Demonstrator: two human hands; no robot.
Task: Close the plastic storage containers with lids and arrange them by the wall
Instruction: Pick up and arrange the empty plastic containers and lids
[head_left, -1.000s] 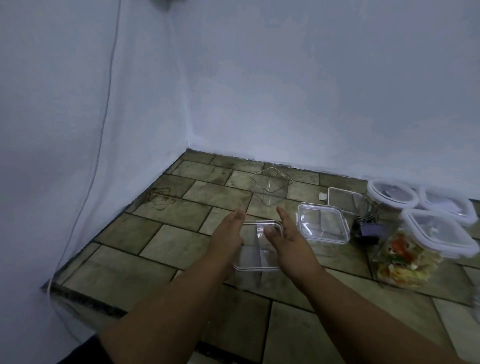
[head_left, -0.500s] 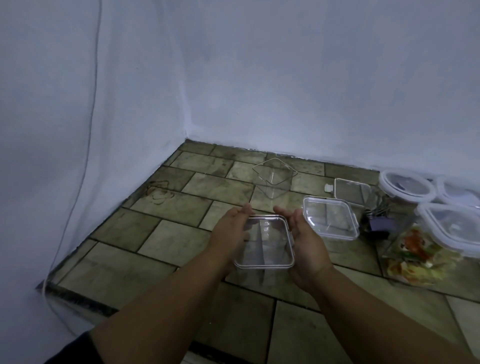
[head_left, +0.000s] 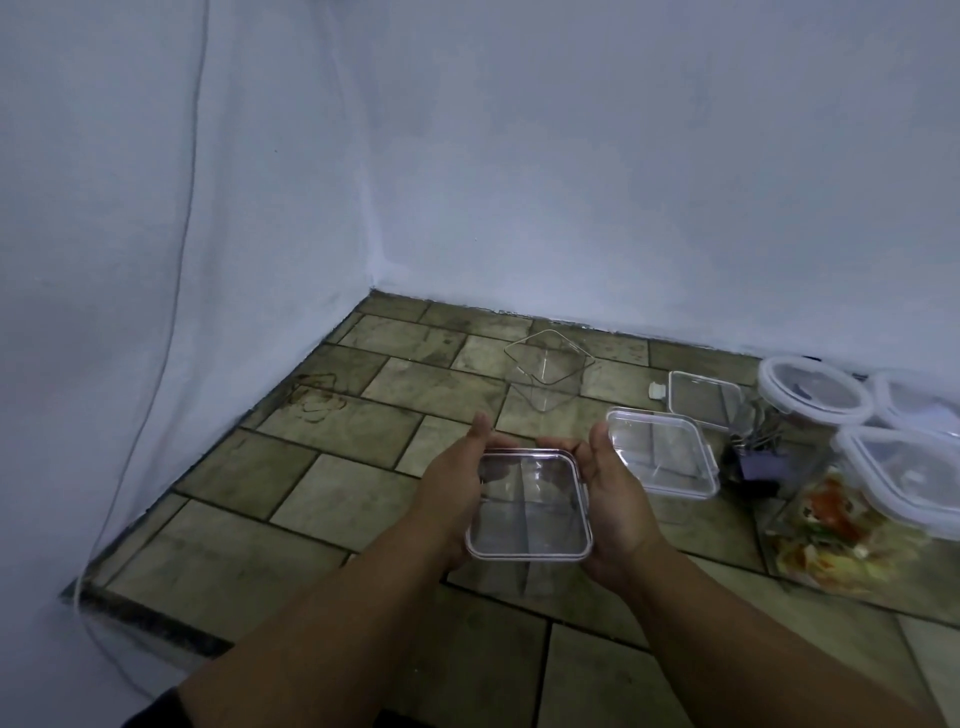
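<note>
A clear square container with its lid on (head_left: 529, 506) is held above the tiled floor between both hands. My left hand (head_left: 453, 483) grips its left side and my right hand (head_left: 613, 493) grips its right side, fingers curled over the far edge. An open clear square container (head_left: 548, 371) stands further back near the wall. A clear lidded container (head_left: 660, 460) sits just right of my right hand, with a smaller lidded one (head_left: 704, 399) behind it.
Several white-rimmed lidded containers (head_left: 813, 389) stand at the right, one holding colourful items (head_left: 841, 525). Dark binder clips (head_left: 753, 462) lie among them. White walls meet in a corner (head_left: 371, 280); a thin white cable (head_left: 176, 291) hangs down the left wall.
Both hands have lifted the lidded clear container off the floor and drawn it nearer to me, shifting from its top to its sides.
</note>
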